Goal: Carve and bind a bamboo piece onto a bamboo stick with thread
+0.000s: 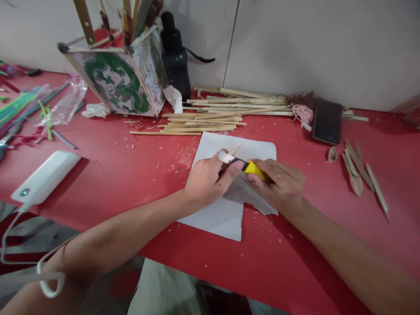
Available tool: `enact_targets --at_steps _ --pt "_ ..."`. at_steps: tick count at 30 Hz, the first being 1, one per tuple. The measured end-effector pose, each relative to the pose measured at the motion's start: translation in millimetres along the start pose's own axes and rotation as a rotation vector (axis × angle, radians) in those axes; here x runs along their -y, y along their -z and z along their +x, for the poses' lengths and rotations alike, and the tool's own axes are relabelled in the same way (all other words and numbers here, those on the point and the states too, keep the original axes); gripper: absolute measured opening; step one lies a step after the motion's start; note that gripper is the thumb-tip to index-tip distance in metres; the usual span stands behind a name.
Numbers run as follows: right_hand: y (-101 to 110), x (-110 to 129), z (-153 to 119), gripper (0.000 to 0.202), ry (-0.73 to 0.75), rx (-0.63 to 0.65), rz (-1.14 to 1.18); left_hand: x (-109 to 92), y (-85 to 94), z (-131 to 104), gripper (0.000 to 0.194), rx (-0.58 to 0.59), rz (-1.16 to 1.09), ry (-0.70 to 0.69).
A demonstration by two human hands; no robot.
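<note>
My right hand (280, 181) is closed round a yellow and black utility knife (256, 170), its blade pointing left. My left hand (206, 179) is closed on a pale pointed piece of wood (234, 151), mostly hidden behind the blade and fingers. The left thumb touches the black front part of the knife. Both hands are above sheets of white paper (213, 223) on the red table (131, 188). Fine wood shavings (183, 158) lie scattered around the paper.
Behind the paper lie several thin bamboo sticks (200, 122). At the back stand a dragon-painted box (114, 81) and a black bottle (177, 65). A phone (327, 122) and wood pieces (357, 168) lie right; a white corded device (47, 175) lies left.
</note>
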State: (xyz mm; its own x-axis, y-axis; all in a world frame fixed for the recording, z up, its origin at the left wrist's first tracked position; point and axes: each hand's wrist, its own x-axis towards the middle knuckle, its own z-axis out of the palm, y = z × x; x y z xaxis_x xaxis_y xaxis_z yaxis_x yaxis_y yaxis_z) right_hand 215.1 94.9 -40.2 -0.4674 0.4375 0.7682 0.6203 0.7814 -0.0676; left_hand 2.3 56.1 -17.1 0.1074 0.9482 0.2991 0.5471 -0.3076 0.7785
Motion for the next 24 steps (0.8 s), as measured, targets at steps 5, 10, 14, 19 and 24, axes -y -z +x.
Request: enact_targets --at_steps 5,10,14,19,24 --pt "-3.6 -0.2 -0.7 0.036 -0.052 -0.018 -0.052 2.9 -1.0 2.7 0.046 -0.065 0.035 -0.024" --pt "-11.1 0.3 1.4 0.033 -0.049 -0.11 0.005 5.5 -2.7 6.6 0.054 -0.116 -0.06 0.007" --pt "-15.2 1.4 3.9 0.031 -0.118 -0.066 0.037 12.1 -3.1 10.0 0.058 -0.117 -0.123 0.04" --pt "-2.5 -4.2 6.9 0.046 -0.317 0.082 -0.091 21.4 0.4 14.4 0.061 -0.15 -0.216 0.092" --pt "16.3 -14.7 5.3 0.054 -0.359 0.352 -0.232 25.1 4.5 16.1 0.064 -0.188 -0.275 0.142"
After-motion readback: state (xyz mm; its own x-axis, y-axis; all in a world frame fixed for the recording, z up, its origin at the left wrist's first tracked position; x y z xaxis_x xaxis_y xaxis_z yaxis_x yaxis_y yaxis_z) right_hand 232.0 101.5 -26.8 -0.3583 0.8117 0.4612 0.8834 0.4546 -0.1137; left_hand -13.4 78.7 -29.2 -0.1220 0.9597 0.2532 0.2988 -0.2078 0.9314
